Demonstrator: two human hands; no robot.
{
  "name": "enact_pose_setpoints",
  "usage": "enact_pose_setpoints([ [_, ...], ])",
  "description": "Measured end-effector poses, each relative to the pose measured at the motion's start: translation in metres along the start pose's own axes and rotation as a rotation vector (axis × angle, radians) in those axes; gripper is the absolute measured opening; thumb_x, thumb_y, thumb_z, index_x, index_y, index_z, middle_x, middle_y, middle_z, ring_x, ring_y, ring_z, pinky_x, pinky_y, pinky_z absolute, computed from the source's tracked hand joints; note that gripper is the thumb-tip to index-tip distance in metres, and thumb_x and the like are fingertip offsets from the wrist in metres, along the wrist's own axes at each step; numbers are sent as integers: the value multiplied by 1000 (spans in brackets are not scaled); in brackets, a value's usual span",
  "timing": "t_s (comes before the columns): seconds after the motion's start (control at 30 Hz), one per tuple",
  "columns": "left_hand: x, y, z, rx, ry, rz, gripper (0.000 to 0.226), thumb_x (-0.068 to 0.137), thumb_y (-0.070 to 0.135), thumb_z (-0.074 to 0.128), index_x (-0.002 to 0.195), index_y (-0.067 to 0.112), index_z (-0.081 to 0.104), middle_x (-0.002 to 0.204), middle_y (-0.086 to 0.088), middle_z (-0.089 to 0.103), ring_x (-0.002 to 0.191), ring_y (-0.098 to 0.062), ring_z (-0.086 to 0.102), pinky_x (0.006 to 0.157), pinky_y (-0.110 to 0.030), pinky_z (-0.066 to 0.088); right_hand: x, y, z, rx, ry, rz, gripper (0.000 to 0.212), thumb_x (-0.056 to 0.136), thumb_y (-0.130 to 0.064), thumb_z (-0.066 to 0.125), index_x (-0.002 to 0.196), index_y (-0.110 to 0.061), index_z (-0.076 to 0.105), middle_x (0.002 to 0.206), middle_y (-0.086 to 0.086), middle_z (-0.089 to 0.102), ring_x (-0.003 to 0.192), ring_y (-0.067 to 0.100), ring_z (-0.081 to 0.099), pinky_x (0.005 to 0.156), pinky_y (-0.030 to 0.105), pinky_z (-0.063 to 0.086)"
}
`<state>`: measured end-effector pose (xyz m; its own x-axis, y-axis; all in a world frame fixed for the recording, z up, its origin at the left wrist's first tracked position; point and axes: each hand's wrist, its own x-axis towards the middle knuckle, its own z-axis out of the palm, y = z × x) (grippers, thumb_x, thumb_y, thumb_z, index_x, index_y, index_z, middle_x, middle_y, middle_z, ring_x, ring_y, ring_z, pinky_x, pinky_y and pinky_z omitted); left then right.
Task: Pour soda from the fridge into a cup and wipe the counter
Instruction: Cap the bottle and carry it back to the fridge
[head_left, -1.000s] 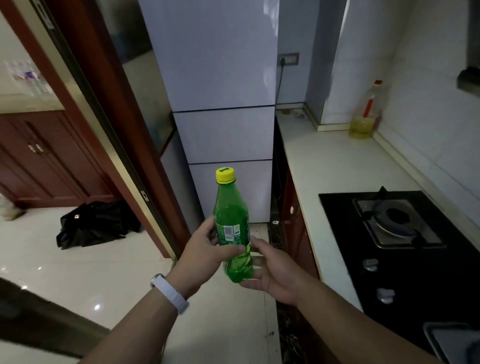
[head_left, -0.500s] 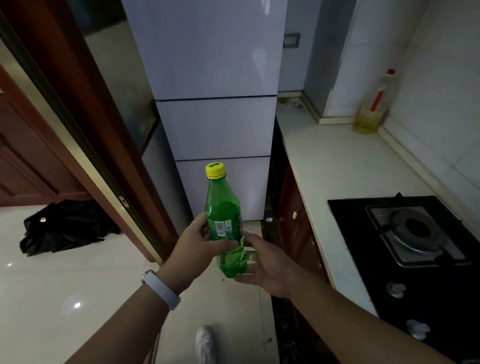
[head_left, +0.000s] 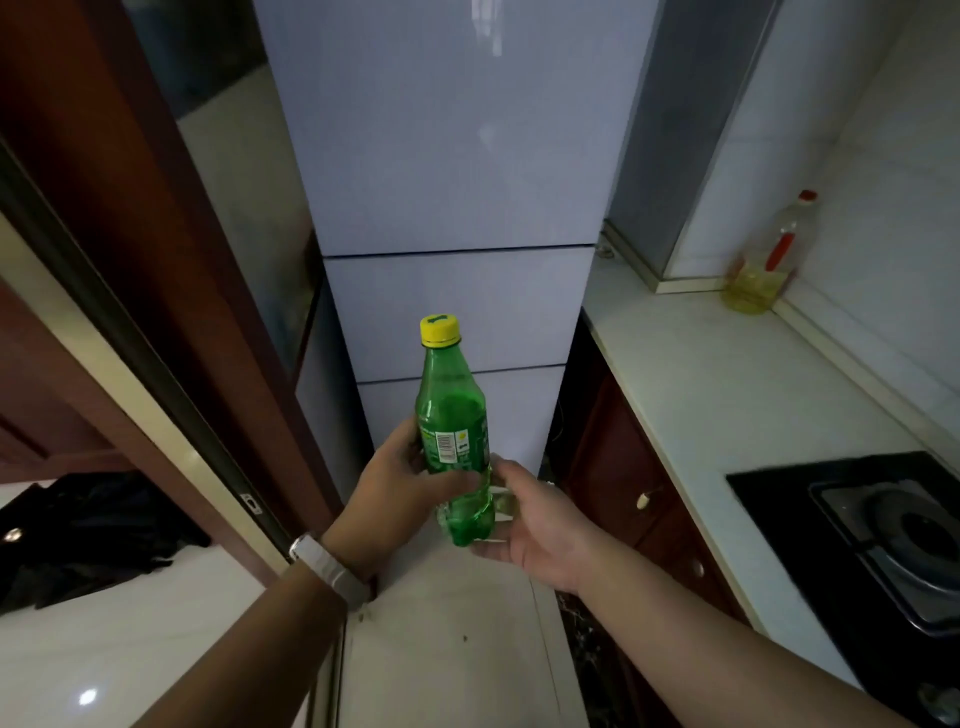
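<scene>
Left hand (head_left: 400, 488) wrapped around one green soda bottle (head_left: 457, 441), upright, yellow cap (head_left: 440, 331) on; right hand (head_left: 535, 519) cupped open at its base. Fridge (head_left: 457, 156) shut behind. Step: carrying. Next: reach the tabletop (head_left: 727, 395), uncap. No cup visible; one oil bottle (head_left: 763, 260).

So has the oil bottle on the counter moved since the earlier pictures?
No. The oil bottle stands in the same back corner of the counter, by the tiled wall; only the head camera shifted.
</scene>
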<state>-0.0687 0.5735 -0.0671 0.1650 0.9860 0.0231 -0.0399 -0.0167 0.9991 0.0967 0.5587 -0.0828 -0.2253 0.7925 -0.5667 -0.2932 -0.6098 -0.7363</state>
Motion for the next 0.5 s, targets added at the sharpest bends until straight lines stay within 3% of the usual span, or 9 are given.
enact_pose_setpoints([
  [0.13, 21, 0, -24, -23, 8, 25, 62, 59, 14, 83, 117, 16, 60, 109, -12, 71, 104, -34, 66, 92, -50, 54, 26, -15, 20, -10, -12, 9, 39, 94, -42, 59, 118, -13, 66, 115, 18, 71, 103, 36, 69, 79, 41, 57],
  [0.33, 56, -10, -49, -62, -6, -32, 61, 64, 9, 80, 121, 14, 58, 110, -15, 70, 100, -31, 68, 85, -42, 56, 58, -30, 37, 14, -51, 34, 37, 90, -39, 62, 117, -13, 66, 119, 20, 67, 99, 34, 70, 72, 39, 57],
  [0.5, 95, -25, -62, -12, 47, -63, 63, 65, 9, 81, 122, 11, 56, 111, -15, 70, 102, -32, 68, 87, -43, 57, 104, -47, 36, 14, -71, 65, 36, 90, -38, 61, 117, -14, 64, 124, 22, 63, 101, 35, 69, 72, 39, 57],
])
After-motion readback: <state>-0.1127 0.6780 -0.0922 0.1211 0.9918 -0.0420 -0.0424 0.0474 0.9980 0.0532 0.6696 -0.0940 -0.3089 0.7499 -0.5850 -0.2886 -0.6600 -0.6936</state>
